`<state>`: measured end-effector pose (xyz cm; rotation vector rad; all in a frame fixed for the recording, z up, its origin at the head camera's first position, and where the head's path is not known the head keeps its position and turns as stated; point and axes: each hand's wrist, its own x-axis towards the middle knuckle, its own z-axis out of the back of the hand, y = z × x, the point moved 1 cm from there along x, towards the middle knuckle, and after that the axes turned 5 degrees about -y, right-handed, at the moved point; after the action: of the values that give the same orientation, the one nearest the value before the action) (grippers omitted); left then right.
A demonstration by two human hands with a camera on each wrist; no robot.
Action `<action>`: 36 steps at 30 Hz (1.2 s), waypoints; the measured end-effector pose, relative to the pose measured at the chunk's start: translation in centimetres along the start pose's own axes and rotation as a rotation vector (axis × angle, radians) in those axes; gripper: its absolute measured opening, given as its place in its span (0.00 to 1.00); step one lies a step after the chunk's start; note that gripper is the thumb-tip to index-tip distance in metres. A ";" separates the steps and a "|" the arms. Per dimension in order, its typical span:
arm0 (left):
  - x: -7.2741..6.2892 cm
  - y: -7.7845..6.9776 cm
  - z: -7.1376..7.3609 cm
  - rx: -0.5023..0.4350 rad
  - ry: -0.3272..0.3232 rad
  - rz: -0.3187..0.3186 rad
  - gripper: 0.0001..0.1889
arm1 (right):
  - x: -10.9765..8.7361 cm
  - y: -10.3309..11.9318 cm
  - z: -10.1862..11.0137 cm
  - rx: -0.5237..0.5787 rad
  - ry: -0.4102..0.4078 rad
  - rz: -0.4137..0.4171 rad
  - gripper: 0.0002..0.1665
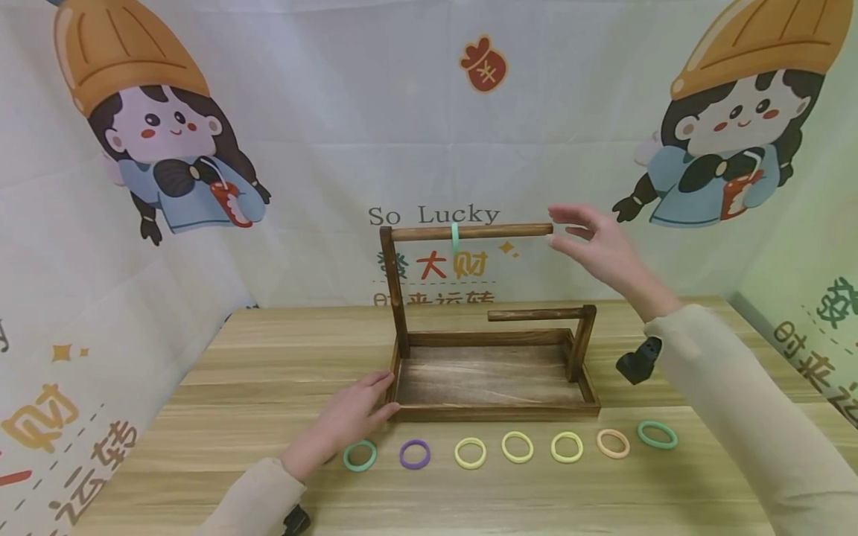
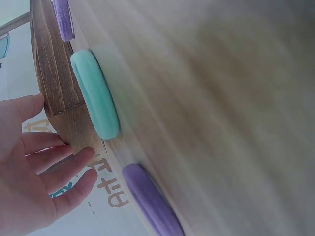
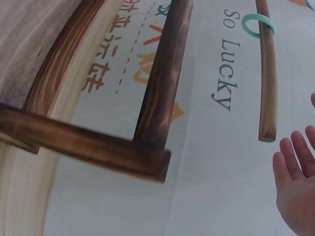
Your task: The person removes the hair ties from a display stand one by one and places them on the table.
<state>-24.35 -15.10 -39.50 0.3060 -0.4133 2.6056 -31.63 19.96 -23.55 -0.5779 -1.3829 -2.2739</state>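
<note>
A dark wooden rack has a shallow tray (image 1: 496,412) with a tall post at its left and a short post at its right. Its upper rod (image 1: 509,231) carries one mint-green ring (image 1: 455,237); the lower rod (image 1: 529,315) is bare. My left hand (image 1: 350,417) rests its fingers on the tray's front left corner, fingers spread in the left wrist view. Beside the free right end of the upper rod is my right hand (image 1: 596,242), thumb and fingers parted around nothing. In the right wrist view, a gap shows between that rod end (image 3: 267,132) and the fingertips.
In front of the tray lies a row of rings: green (image 1: 360,455), purple (image 1: 415,454), several yellow (image 1: 518,447), peach (image 1: 613,444) and another green (image 1: 658,435). Another purple ring (image 2: 152,201) lies by my left hand. A printed cloth (image 1: 322,171) hangs behind the table.
</note>
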 end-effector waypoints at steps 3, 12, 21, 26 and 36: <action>0.0 -0.1 0.1 -0.008 0.000 0.002 0.27 | 0.4 0.4 -0.6 -0.008 0.023 -0.001 0.29; -0.1 -0.1 0.2 0.001 0.002 -0.004 0.27 | 2.1 1.8 -2.6 -0.039 0.111 -0.019 0.32; -0.1 -0.1 0.1 0.008 0.004 0.001 0.28 | 3.7 2.8 -4.4 -0.118 0.194 0.016 0.33; 0.0 -0.1 0.0 0.009 0.000 -0.003 0.27 | 4.3 3.1 -5.2 -0.155 0.239 0.006 0.33; 0.0 0.0 0.0 0.007 0.002 -0.005 0.28 | 5.4 3.5 -7.1 -0.181 0.289 0.010 0.31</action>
<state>-24.34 -15.15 -39.53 0.3060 -0.4022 2.6031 -35.12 11.38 -21.06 -0.2936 -1.0419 -2.3779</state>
